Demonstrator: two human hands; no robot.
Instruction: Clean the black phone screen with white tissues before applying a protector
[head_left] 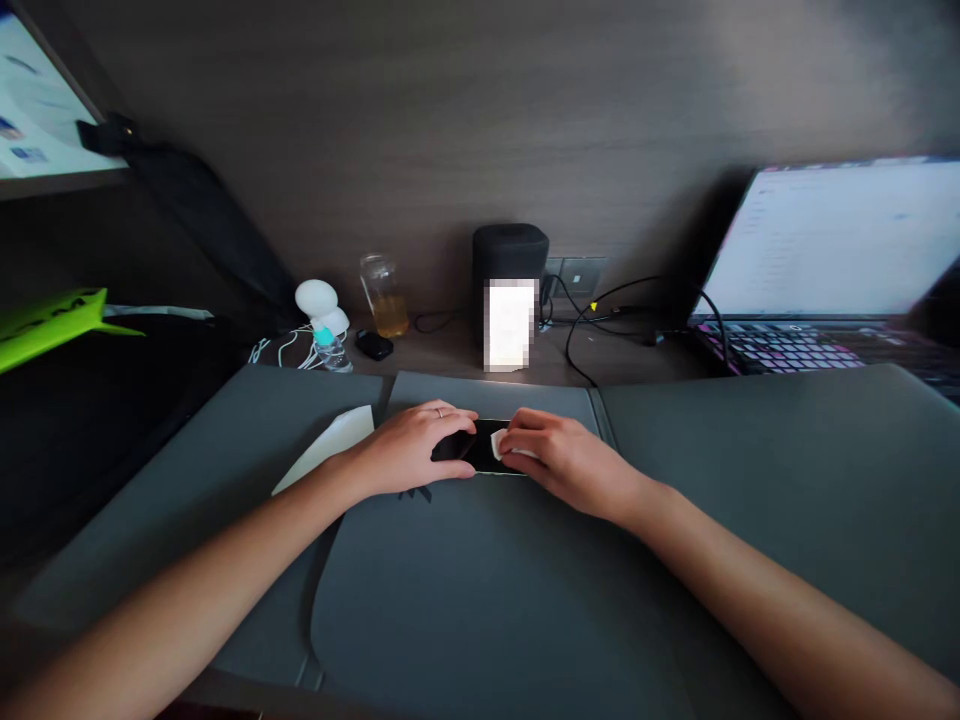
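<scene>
Item 1: left hand [409, 450]. Lies palm down over the left end of the phone, fingers curled loosely over its far edge, holding it flat. A ring [439, 412] shows on 1 finger.

Item 2: right hand [562, 455]. Fingers drawn together and bent, pressing a small white wipe [501, 443] onto the phone's face; the thumb is hidden beneath the hand.

Item 3: phone [472, 447]. Dark and flat, lying crosswise on the grey mat [480, 600] at the middle of the bench, between the 2 hands and touched by both. Only its centre strip shows.

Item 4: white sheet [330, 447]. Flat on the mat, just beside the left wrist.

Item 5: back row against the wall, left to right: a white mushroom-shaped lamp [319, 300] with a small bottle [331, 352] in front of it and white cords around them; a glass jar [384, 295] holding amber liquid in its lower part; a small black object [373, 345]; a black cylinder [510, 260] with a blurred patch on its front; a wall socket [581, 273] with black cables [600, 300] trailing from it.

Item 6: open laptop [825, 250]. Far right, screen lit, keys glowing pink.

Item 7: bright green object [49, 320]. Far left, well apart from the hands, below a lit screen [34, 100] in the upper corner.
</scene>
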